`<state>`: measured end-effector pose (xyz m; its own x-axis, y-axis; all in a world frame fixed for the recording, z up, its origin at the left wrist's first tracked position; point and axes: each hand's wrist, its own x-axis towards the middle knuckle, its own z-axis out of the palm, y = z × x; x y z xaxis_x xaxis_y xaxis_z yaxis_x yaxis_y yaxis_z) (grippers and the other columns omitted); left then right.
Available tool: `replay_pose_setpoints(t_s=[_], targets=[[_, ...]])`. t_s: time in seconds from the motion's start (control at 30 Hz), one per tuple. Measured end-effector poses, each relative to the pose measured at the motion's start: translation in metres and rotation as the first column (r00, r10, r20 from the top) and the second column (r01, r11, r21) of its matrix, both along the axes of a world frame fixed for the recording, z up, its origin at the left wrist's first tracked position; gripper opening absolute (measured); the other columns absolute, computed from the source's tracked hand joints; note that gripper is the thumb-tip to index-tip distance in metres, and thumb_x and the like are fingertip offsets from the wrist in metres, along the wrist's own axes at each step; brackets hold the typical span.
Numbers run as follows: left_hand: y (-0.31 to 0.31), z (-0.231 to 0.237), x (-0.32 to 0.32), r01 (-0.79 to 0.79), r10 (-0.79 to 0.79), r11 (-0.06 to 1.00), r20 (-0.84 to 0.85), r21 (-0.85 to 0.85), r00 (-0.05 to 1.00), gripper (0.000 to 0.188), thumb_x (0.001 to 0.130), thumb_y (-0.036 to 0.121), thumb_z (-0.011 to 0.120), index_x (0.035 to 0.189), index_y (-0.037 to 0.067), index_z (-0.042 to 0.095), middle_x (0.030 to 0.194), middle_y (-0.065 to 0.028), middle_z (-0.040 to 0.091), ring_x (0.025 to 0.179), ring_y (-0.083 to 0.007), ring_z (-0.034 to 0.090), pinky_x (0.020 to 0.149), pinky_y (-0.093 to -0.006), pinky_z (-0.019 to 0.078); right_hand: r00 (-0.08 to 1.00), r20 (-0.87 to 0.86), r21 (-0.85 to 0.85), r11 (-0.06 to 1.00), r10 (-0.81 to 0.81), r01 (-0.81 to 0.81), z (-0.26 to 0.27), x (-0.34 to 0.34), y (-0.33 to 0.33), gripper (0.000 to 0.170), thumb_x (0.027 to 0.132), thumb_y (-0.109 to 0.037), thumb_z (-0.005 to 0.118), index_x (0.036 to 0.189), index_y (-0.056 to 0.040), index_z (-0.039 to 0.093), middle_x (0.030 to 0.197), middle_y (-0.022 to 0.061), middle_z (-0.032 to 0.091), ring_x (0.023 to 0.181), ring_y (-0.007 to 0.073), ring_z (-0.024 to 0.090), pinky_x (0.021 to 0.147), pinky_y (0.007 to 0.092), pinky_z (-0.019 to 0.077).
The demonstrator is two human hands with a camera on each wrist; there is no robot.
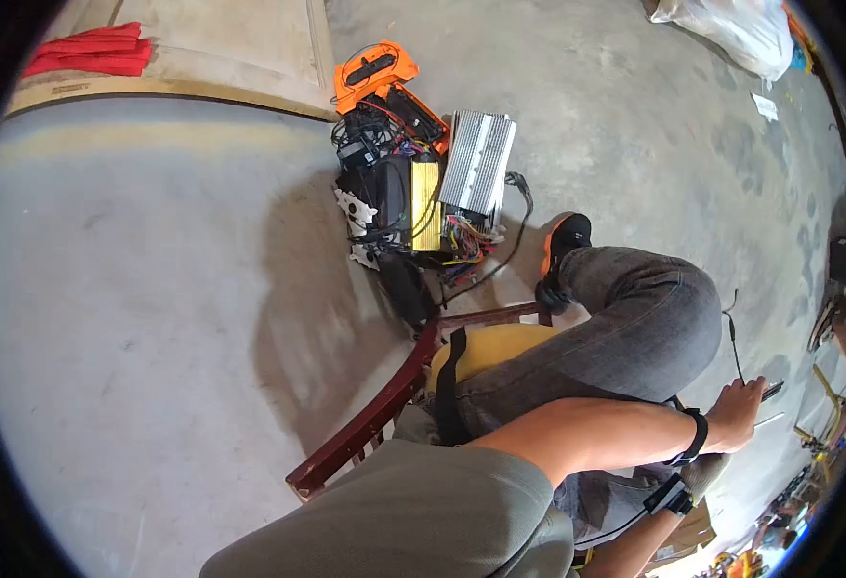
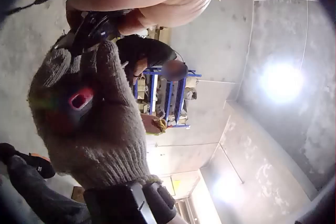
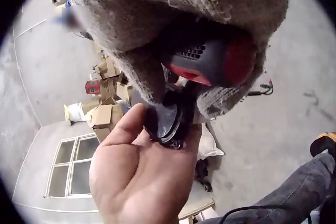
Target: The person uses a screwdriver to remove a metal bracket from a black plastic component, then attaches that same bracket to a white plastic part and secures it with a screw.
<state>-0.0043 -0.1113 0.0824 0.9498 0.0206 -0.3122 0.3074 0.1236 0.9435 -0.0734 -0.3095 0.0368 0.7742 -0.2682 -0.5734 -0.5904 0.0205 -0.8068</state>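
Note:
My left hand (image 2: 105,124), in a knitted grey glove, grips a red-and-black power tool (image 3: 210,58) with vent slots in its housing. Its curled fingers wrap the body; a bit of red shows at the glove in the left wrist view. My bare right hand (image 3: 149,182) is palm up in the right wrist view, thumb and fingers around the tool's round black end part (image 3: 170,121). In the head view my right hand (image 1: 734,419) hides much of the left one, and a dark end pokes out past its fingers. The tool's exact kind is hidden by the glove.
Beside the chair (image 1: 370,419), a pile on the floor holds a silver finned box (image 1: 478,159), a yellow box (image 1: 425,204), orange cases (image 1: 375,72) and tangled wires. A thin dark cord (image 1: 734,342) rises near my hands. Another person stands before blue shelving (image 2: 168,98).

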Motion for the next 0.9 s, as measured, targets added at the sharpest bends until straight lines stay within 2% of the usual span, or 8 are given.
replay_pose_setpoints(t_s=[0.03, 0.07, 0.1, 0.37, 0.47, 0.63, 0.77, 0.9], targets=[[0.000, 0.001, 0.001, -0.040, 0.040, 0.999, -0.029, -0.006, 0.999, 0.044, 0.076, -0.008, 0.054, 0.118, -0.005, 0.045, 0.111, -0.0229, 0.057, 0.102, -0.0390, 0.055, 0.088, -0.0481, 0.0438, 0.963, 0.078, -0.114, 0.962, 0.256, -0.247, -0.005, 0.001, -0.007, 0.036, 0.107, -0.021, 0.041, 0.135, 0.0018, 0.045, 0.131, 0.0165, 0.058, 0.117, 0.0257, 0.059, 0.106, 0.0424, 0.0460], [-0.001, 0.002, 0.003, -0.042, 0.041, 0.999, -0.025, -0.012, 0.999, 0.044, 0.076, -0.008, 0.054, 0.118, -0.005, 0.045, 0.111, -0.0229, 0.057, 0.102, -0.0390, 0.055, 0.088, -0.0481, 0.0438, 0.982, 0.040, 0.177, 0.966, 0.187, -0.191, -0.009, 0.015, -0.014, 0.045, 0.097, -0.006, 0.055, 0.138, 0.0034, 0.039, 0.137, 0.0166, 0.054, 0.123, 0.0225, 0.054, 0.111, 0.0391, 0.0411], [-0.002, 0.003, 0.004, -0.031, 0.029, 0.999, -0.062, -0.033, 0.998, 0.046, 0.076, -0.009, 0.054, 0.121, -0.006, 0.045, 0.112, -0.0232, 0.057, 0.102, -0.0392, 0.055, 0.088, -0.0480, 0.0438, 0.981, 0.042, 0.170, 0.966, 0.188, -0.192, -0.009, 0.018, -0.020, 0.045, 0.097, -0.006, 0.055, 0.138, 0.0034, 0.039, 0.137, 0.0166, 0.054, 0.123, 0.0225, 0.054, 0.111, 0.0391, 0.0411], [0.017, 0.024, 0.004, 0.184, -0.183, 0.982, -0.004, 0.035, 0.983, 0.063, 0.077, -0.004, 0.056, 0.138, -0.008, 0.038, 0.124, -0.0294, 0.054, 0.109, -0.0391, 0.055, 0.091, -0.0471, 0.0455, 0.955, 0.083, -0.176, 0.947, 0.286, -0.268, 0.012, 0.034, -0.014, 0.043, 0.097, -0.005, 0.053, 0.137, 0.0037, 0.040, 0.137, 0.0167, 0.053, 0.124, 0.0228, 0.054, 0.111, 0.0379, 0.0412], [0.024, 0.046, -0.011, 0.162, -0.142, 0.945, -0.093, 0.283, 0.986, 0.072, 0.074, 0.003, 0.065, 0.140, -0.007, 0.038, 0.139, -0.0286, 0.048, 0.115, -0.0354, 0.056, 0.096, -0.0446, 0.0453, 0.948, 0.083, -0.304, 0.914, 0.308, -0.270, 0.020, 0.026, -0.017, 0.042, 0.097, -0.005, 0.052, 0.137, 0.0038, 0.041, 0.138, 0.0167, 0.053, 0.125, 0.0229, 0.053, 0.111, 0.0374, 0.0413], [-0.010, 0.046, -0.023, -0.098, -0.057, 0.843, 0.269, 0.529, 0.961, 0.055, 0.080, 0.011, 0.063, 0.129, -0.011, 0.050, 0.141, -0.0304, 0.045, 0.121, -0.0349, 0.051, 0.103, -0.0471, 0.0416, 0.946, 0.045, -0.505, 0.824, 0.322, -0.257, 0.033, 0.008, -0.023, 0.041, 0.097, -0.005, 0.050, 0.137, 0.0040, 0.041, 0.138, 0.0168, 0.053, 0.125, 0.0231, 0.053, 0.111, 0.0366, 0.0414], [-0.042, 0.057, -0.037, 0.398, -0.428, 0.895, 0.144, 0.200, 0.892, 0.022, 0.085, 0.006, 0.058, 0.105, -0.004, 0.061, 0.106, -0.0171, 0.062, 0.104, -0.0292, 0.060, 0.092, -0.0424, 0.0489, 0.935, -0.017, -0.631, 0.722, 0.354, -0.284, 0.036, 0.007, -0.017, 0.041, 0.097, -0.004, 0.049, 0.137, 0.0042, 0.042, 0.138, 0.0169, 0.052, 0.126, 0.0232, 0.052, 0.111, 0.0360, 0.0415], [-0.056, 0.057, -0.046, 0.443, -0.496, 0.863, 0.245, 0.243, 0.833, 0.020, 0.087, 0.006, 0.056, 0.102, -0.007, 0.058, 0.101, -0.0170, 0.060, 0.093, -0.0262, 0.060, 0.084, -0.0405, 0.0500, 0.918, -0.086, -0.733, 0.600, 0.386, -0.321, 0.038, 0.014, -0.008, 0.040, 0.097, -0.004, 0.048, 0.137, 0.0044, 0.042, 0.138, 0.0169, 0.052, 0.126, 0.0234, 0.052, 0.111, 0.0354, 0.0416]])
